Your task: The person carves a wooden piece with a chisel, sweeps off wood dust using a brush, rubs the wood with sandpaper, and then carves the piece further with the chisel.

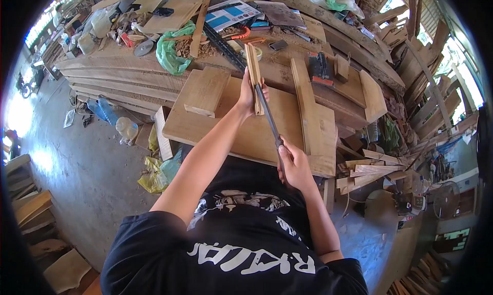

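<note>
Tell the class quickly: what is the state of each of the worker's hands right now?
Left hand: closed around a grooved wooden piece.
Right hand: closed on the near end of a long dark tool.

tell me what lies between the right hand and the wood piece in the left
In the head view, a slim dark tool spans the stretch from the right hand to the wood piece.

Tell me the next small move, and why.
I'd probably ease the long dark tool lightly along the grooved wood strip: your right hand grips it, its far end is at the wood, and your left hand holds the strip.
</note>
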`<state>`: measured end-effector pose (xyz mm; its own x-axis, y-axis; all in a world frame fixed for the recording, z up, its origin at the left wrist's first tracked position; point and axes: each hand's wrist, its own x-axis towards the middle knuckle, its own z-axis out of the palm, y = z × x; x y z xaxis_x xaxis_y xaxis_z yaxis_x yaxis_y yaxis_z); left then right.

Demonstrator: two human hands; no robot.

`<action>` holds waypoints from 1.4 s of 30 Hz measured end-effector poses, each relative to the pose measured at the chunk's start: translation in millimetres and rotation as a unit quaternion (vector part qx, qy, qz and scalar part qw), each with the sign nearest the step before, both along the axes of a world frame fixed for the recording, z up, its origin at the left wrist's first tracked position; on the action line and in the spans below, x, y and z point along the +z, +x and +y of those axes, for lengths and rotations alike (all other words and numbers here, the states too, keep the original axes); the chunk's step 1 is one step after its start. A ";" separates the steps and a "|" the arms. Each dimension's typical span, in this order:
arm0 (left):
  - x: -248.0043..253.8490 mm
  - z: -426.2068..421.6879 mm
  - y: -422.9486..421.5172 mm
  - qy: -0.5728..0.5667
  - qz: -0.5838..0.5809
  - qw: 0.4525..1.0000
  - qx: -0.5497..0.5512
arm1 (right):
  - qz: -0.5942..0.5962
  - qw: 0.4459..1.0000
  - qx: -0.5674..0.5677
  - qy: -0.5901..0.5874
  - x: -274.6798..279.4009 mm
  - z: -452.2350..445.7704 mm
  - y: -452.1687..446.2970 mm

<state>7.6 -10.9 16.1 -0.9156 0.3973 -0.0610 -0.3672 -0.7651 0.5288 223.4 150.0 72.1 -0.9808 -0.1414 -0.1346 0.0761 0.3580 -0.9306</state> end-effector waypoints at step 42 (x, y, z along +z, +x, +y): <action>0.5 -6.8 -3.1 -0.036 0.030 0.997 0.056 | -0.009 1.000 0.009 0.028 4.2 2.1 20.2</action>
<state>4.5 -17.7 16.6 -0.9569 0.2890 -0.0301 -0.2481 -0.7586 0.6025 243.6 152.1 76.3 -0.9754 -0.1515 -0.1599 0.0851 0.4105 -0.9079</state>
